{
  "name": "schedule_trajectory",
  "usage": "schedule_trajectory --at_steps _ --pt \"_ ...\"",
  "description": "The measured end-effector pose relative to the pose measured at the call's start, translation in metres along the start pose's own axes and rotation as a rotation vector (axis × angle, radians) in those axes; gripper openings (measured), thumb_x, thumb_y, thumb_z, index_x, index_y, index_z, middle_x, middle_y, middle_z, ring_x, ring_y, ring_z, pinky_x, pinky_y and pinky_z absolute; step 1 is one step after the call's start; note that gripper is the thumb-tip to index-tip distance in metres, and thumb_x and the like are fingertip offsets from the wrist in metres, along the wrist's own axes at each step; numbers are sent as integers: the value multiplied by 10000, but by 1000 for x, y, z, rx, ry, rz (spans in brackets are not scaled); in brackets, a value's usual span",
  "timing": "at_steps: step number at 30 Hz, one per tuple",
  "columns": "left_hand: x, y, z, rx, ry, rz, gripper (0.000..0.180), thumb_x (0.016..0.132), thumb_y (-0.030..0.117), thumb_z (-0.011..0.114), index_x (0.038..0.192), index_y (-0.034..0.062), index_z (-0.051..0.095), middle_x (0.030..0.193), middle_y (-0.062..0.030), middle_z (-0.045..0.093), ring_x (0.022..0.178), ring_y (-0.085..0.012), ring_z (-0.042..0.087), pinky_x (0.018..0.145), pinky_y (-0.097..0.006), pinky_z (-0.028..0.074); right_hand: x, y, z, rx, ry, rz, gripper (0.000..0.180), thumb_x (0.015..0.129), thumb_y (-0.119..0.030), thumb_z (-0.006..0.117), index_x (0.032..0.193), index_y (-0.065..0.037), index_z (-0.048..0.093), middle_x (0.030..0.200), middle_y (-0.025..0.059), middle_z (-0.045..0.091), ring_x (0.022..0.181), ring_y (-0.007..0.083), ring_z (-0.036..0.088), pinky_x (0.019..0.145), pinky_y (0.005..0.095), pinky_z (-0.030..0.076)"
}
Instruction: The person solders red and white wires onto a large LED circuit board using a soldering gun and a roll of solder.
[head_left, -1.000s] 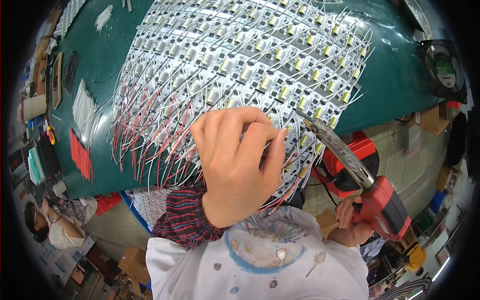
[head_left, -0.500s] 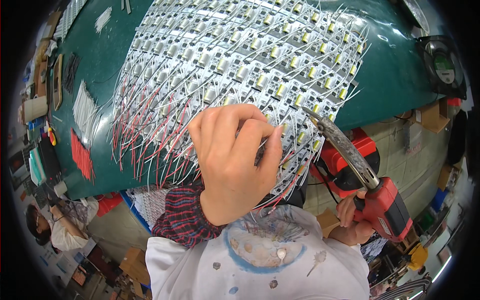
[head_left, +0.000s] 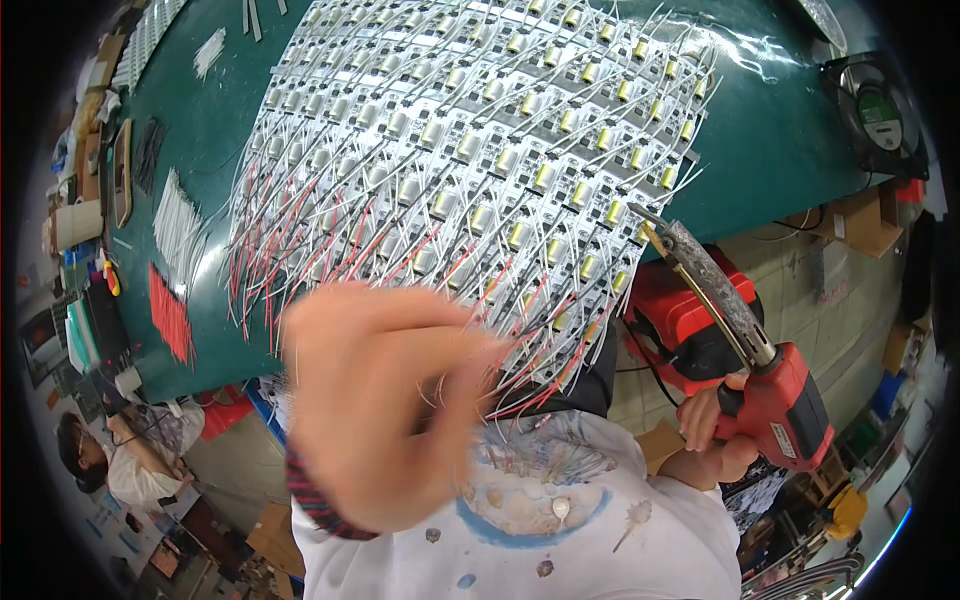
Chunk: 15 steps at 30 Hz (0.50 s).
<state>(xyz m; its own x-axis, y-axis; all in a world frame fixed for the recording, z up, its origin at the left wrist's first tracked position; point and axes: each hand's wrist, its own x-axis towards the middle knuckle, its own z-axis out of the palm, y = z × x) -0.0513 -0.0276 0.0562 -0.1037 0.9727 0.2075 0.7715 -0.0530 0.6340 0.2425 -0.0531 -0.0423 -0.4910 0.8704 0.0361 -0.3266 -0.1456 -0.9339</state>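
Note:
My left hand is blurred, raised over the near edge of the boards. Its fingers are curled and the thumb meets the forefinger; what they hold, if anything, does not show. In my right hand is a red and black soldering gun, gripped by its handle. Its metal barrel slants up to the left, with a thin brass tube alongside. The tip is at the right edge of a big panel of white circuit boards, and I cannot tell whether it touches. White, black and red wires stick out from the boards.
Bundles of white wires and red wires lie on the green table at left. At far right stands a round black fan. A red and black case sits below the table's right edge. Another person is at lower left.
My left hand has drawn back from the boards, toward me and to the left. The soldering gun has shifted slightly right, and the boards appear a little farther left in view.

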Motion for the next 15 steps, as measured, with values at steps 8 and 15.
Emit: schedule_trajectory --at_steps 8,15 --pt "8 -6 81 38 116 184 163 657 -10 689 744 69 577 776 -39 591 714 -203 527 716 -340 340 -12 -7 -4 -48 42 27 150 769 -148 581 679 -42 525 621 14 536 517 159 531 467 269 395" --pt "7 -6 82 17 120 171 175 645 -26 686 735 65 568 774 -42 589 703 -212 522 695 -344 349 -25 -9 -9 -74 81 50 159 778 -155 575 676 -43 527 613 13 533 513 160 529 465 268 395"
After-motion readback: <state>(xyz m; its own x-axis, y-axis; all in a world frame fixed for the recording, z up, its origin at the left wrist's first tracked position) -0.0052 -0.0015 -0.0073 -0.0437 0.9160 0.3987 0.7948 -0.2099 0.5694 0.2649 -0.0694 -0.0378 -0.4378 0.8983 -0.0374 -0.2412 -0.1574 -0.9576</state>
